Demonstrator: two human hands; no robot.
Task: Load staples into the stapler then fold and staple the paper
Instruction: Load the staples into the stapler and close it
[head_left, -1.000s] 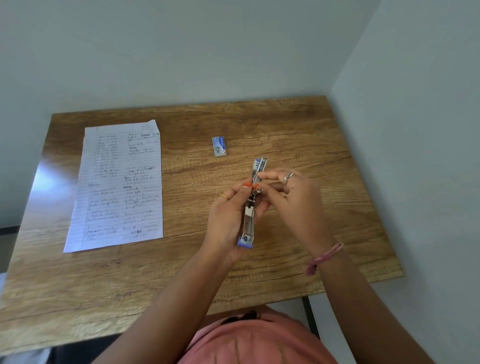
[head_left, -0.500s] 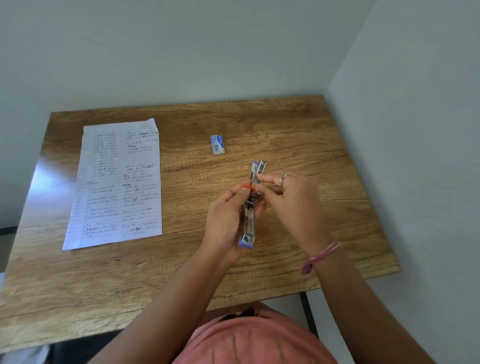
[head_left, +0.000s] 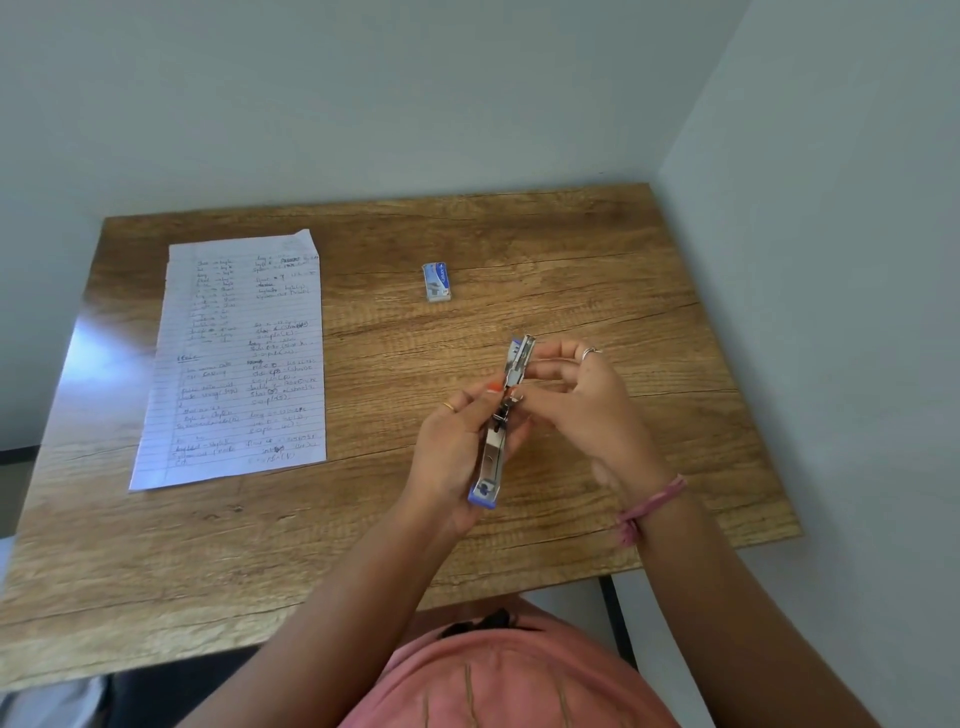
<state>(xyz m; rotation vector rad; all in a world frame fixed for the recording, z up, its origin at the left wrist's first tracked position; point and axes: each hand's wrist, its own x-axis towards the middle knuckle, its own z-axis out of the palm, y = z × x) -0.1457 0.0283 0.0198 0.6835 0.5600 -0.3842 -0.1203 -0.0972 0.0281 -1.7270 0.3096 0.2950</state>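
Observation:
A small metal stapler (head_left: 493, 457) with blue ends is swung fully open into one long strip, held above the middle of the wooden table (head_left: 571, 249). My left hand (head_left: 452, 452) grips its near half from the left. My right hand (head_left: 582, 400) pinches the stapler at its hinge, fingers curled toward the far half (head_left: 521, 358). Whether a staple strip lies between those fingers is too small to tell. A small blue and white staple box (head_left: 436, 281) lies on the table beyond the hands. The lined, handwritten paper (head_left: 239, 358) lies flat at the left.
Plain walls close the table in at the back and at the right. The table's near edge runs just in front of my pink-clad body (head_left: 509, 680). A black table leg (head_left: 615, 618) shows at the lower right.
The view has shifted slightly. Both hands stay on the open stapler at the same spot, with the right fingers working a little at the hinge.

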